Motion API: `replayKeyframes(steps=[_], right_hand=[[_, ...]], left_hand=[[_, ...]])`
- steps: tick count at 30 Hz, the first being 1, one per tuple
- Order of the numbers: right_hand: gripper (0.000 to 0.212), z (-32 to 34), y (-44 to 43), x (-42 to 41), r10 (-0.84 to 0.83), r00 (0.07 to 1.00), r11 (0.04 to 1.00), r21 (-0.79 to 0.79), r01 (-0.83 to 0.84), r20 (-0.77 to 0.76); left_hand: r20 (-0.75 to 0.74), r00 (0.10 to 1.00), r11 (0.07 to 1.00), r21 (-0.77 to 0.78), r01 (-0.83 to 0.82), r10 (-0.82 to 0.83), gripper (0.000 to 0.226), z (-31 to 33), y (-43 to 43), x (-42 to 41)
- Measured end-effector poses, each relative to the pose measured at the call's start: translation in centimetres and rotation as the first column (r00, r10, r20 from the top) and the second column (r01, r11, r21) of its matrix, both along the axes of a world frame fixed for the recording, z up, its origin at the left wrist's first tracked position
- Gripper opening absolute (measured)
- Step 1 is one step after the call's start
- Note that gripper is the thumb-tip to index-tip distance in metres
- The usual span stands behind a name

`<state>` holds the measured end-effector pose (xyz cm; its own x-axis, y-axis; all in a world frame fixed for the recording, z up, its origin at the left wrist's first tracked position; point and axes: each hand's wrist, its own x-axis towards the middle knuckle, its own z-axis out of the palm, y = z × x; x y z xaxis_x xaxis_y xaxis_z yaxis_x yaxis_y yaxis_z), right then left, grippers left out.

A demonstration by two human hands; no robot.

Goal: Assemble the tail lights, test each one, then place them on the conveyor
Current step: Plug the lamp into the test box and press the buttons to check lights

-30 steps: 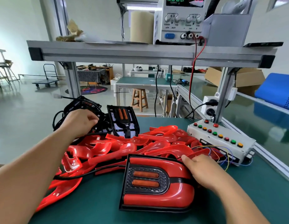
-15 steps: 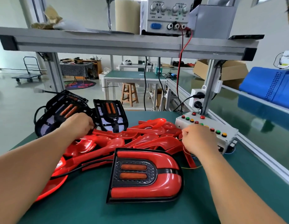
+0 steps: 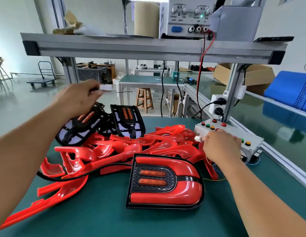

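Note:
An assembled red and black tail light [image 3: 166,182] lies face up on the green table [image 3: 104,214], its two amber strips unlit. A black cable runs left from it. My left hand [image 3: 77,98] is raised above the black inner housings [image 3: 80,125] and pinches a small white connector [image 3: 106,87]. My right hand [image 3: 220,147] rests beside the white test box [image 3: 234,134] and pinches another small white connector [image 3: 197,138] with thin coloured wires. A heap of red lens covers [image 3: 125,147] lies behind the tail light.
An aluminium shelf [image 3: 148,48] spans overhead and carries a power supply [image 3: 188,17] with red and black leads. A green conveyor [image 3: 277,124] runs along the right behind a rail. A socket block [image 3: 219,105] hangs on the right post.
My left hand has risen from the black housings, now holding a white connector. My right hand has left the tail light, gone to the test box and taken its connector.

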<state>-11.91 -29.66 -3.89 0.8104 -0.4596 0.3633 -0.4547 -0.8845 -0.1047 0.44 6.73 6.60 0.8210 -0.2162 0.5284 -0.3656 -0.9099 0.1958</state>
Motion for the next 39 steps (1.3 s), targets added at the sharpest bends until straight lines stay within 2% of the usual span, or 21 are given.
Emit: replayKeyframes(steps=[2, 4, 6, 9, 13, 20, 28, 31, 35, 39], right_hand=[[0.024, 0.0, 0.0, -0.4, 0.020, 0.996, 0.998, 0.059, -0.025, 0.091], [0.027, -0.1, 0.3, -1.0, 0.059, 0.988, 0.990, 0.115, -0.075, 0.140], [0.025, -0.1, 0.9, -1.7, 0.150, 0.971, 0.965, 0.187, -0.185, 0.186], [0.018, 0.2, 1.9, -2.7, 0.308, 0.891, 0.870, 0.281, -0.406, 0.335], [0.016, 0.8, 2.1, -3.5, 0.351, 0.802, 0.763, 0.348, -0.544, 0.483], [0.016, 0.9, 1.7, -3.5, 0.411, 0.815, 0.724, 0.398, -0.564, 0.408], [0.018, 0.6, 1.6, -3.5, 0.414, 0.805, 0.733, 0.369, -0.572, 0.425], [0.018, 0.6, 1.6, -3.5, 0.432, 0.798, 0.744, 0.333, -0.579, 0.421], [0.019, 0.7, 1.5, -3.4, 0.447, 0.793, 0.738, 0.332, -0.588, 0.414], [0.026, 0.7, 1.3, -3.5, 0.472, 0.787, 0.723, 0.336, -0.603, 0.397]], left_hand=[[-0.037, 0.991, 0.991, 0.032, 0.127, -0.125, 0.031, 0.6, -2.5, -2.6], [-0.099, 0.970, 0.963, 0.135, 0.232, -0.220, 0.023, 0.0, -5.8, -4.8], [-0.176, 0.933, 0.919, 0.188, 0.346, -0.315, 0.015, -1.5, -9.2, -6.0], [-0.271, 0.833, 0.848, 0.097, 0.522, -0.482, 0.012, -4.0, -13.0, -6.3], [-0.207, 0.811, 0.834, -0.057, 0.548, -0.547, 0.018, -6.1, -14.6, -5.7], [-0.163, 0.790, 0.806, -0.107, 0.582, -0.592, 0.017, -6.8, -15.6, -5.8], [-0.295, 0.809, 0.850, -0.020, 0.527, -0.508, 0.020, -7.1, -15.7, -6.3], [-0.336, 0.783, 0.842, -0.063, 0.536, -0.524, 0.026, -6.8, -15.7, -6.3], [-0.280, 0.759, 0.794, -0.016, 0.608, -0.587, 0.031, -6.6, -15.6, -6.1], [-0.136, 0.744, 0.746, 0.048, 0.664, -0.654, 0.031, -6.7, -15.5, -6.1]])
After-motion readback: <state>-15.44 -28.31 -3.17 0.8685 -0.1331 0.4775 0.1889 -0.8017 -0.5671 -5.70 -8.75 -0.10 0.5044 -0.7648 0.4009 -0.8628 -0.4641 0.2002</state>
